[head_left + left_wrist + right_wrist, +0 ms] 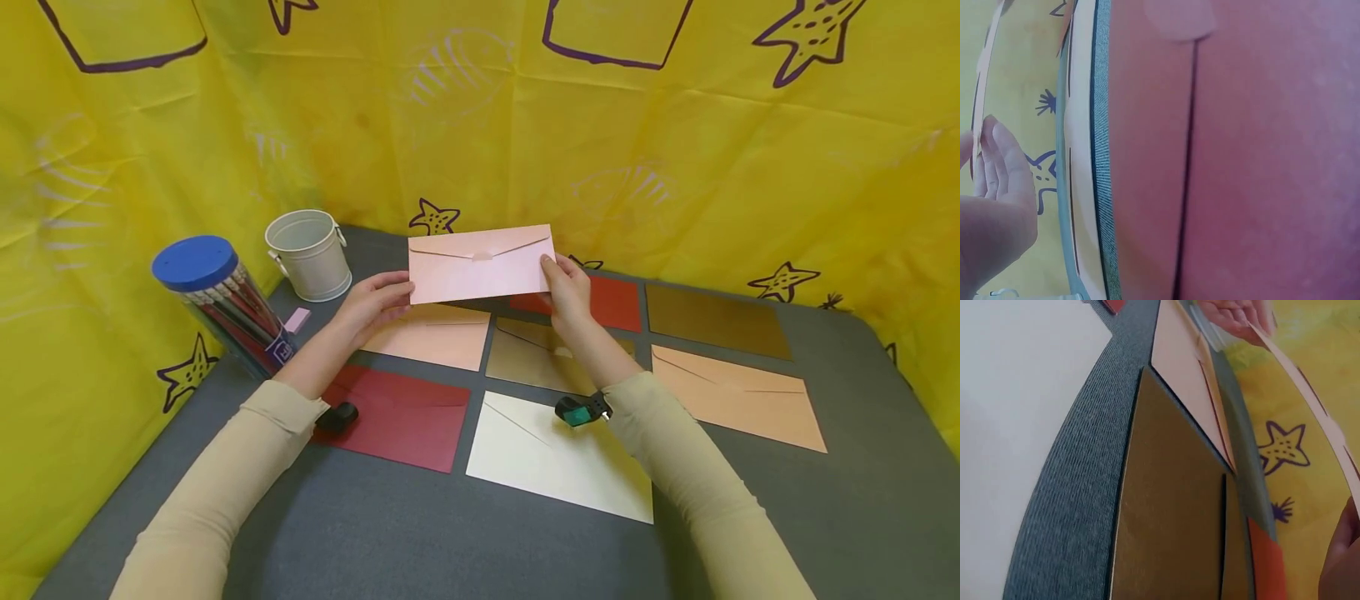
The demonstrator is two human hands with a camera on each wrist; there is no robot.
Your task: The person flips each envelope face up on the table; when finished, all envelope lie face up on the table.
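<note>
A pale pink envelope (480,279) is held up above the table, its flap side facing me. My left hand (375,304) pinches its left end, and in the left wrist view the thumb and fingers lie on opposite faces of the envelope (984,75). At the other end my right hand (572,292) grips the edge, thumb on the front and fingers behind. Beneath the hands lie a peach envelope (442,337) and a gold-brown envelope (525,358). Nearer to me are a dark red envelope (412,421) and a cream envelope (540,454), under the forearms.
A red envelope (618,304), a brown envelope (716,321) and another peach envelope (738,396) lie at the right. On the left stand a white bucket (311,262) and a blue-lidded tub of pencils (225,304), with a pink eraser (297,321) between. Yellow cloth (465,125) hangs behind.
</note>
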